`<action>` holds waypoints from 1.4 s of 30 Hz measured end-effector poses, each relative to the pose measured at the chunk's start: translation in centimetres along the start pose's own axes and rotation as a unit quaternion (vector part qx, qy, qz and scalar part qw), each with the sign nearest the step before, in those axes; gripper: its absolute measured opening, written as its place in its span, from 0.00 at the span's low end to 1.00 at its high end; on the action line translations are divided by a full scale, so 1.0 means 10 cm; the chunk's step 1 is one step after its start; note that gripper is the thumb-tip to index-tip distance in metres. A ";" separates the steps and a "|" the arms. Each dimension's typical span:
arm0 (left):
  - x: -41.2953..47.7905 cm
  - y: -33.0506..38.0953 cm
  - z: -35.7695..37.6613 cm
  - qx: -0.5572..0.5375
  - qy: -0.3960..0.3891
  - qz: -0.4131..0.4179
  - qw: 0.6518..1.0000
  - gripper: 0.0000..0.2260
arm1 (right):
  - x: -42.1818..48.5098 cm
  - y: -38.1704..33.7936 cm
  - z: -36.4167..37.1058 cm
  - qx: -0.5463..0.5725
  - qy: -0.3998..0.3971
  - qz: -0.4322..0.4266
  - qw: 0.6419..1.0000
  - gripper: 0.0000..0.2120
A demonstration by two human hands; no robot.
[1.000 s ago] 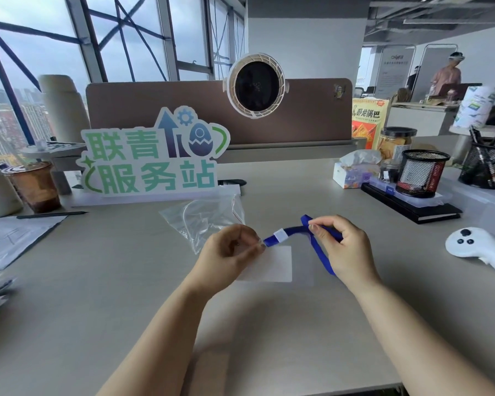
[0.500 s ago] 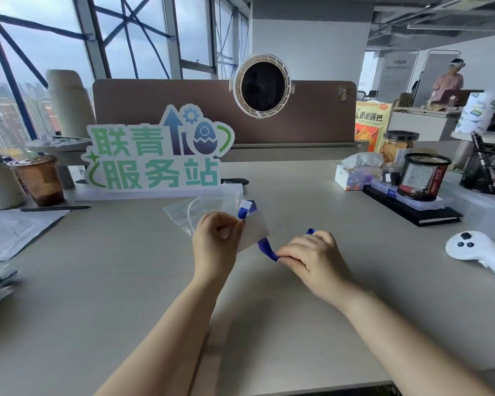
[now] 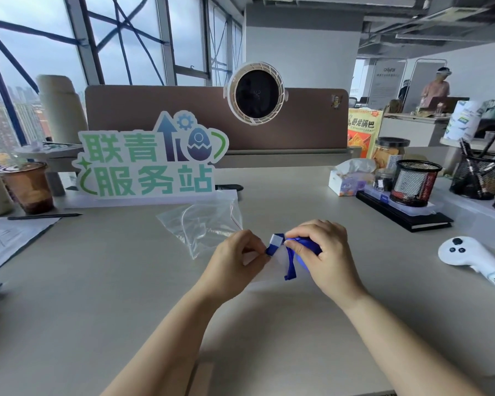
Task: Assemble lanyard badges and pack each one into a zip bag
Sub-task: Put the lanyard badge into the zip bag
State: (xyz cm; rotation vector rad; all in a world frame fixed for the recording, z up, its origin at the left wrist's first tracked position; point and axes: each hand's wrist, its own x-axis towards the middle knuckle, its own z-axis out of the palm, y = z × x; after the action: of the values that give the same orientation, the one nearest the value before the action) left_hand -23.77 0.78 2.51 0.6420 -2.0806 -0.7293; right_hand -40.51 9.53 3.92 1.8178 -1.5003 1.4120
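The lanyard (image 3: 290, 265) is a blue strap held between your two hands, just right of the middle of the frame, over the grey desk (image 3: 112, 304). Your left hand (image 3: 237, 262) pinches the end of the strap between thumb and curled fingers, right beside its white clip (image 3: 277, 240). Your right hand (image 3: 327, 252) is closed around the bunched rest of the strap. One blue loop hangs below your thumb.

A clear badge sleeve (image 3: 273, 262) shows faintly under the strap between your hands. I cannot tell whether it is already fastened to the clip. The zip bag (image 3: 203, 227) lies flat and see-through on the desk just above and left of your left hand, touching neither hand.

Behind the bag, left of centre, stands a white-edged sign (image 3: 152, 164) in green characters reading 联青服务站, with an arrow, a gear and an egg drawn on it. A round white fan (image 3: 256, 94) is fixed to the brown divider at the top centre, and the digits on its dark face are too faint to read.

At the upper right, an orange snack bag (image 3: 363, 132) reads 卧龙锅巴. Below it are a tissue box (image 3: 346, 182) and a black mesh pen cup (image 3: 416, 181). At the right edge lies a white controller (image 3: 466, 252) with a handwritten label that starts "Hoo" and is cut off by the frame. At the left edge are an iced coffee cup (image 3: 27, 185) and a black pen (image 3: 45, 216).
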 end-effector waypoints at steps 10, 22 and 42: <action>-0.03 0.04 -0.11 -0.088 -0.041 -0.048 0.994 0.09 | 0.50 0.01 -0.06 0.217 -0.196 0.181 0.939 0.08; 0.02 0.05 -0.30 -0.320 0.020 -0.146 0.936 0.08 | 0.14 0.14 0.13 0.347 -0.176 0.376 0.841 0.08; -0.01 0.00 -0.19 0.006 0.068 -0.055 0.996 0.17 | 0.03 0.08 0.22 -0.079 -0.040 -0.110 0.990 0.04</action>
State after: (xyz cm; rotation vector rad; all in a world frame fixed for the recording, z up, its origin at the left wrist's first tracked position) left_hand -22.19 0.30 3.38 0.7960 -1.9378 -0.7145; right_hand -40.22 7.38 3.03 1.8938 -1.3581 1.0966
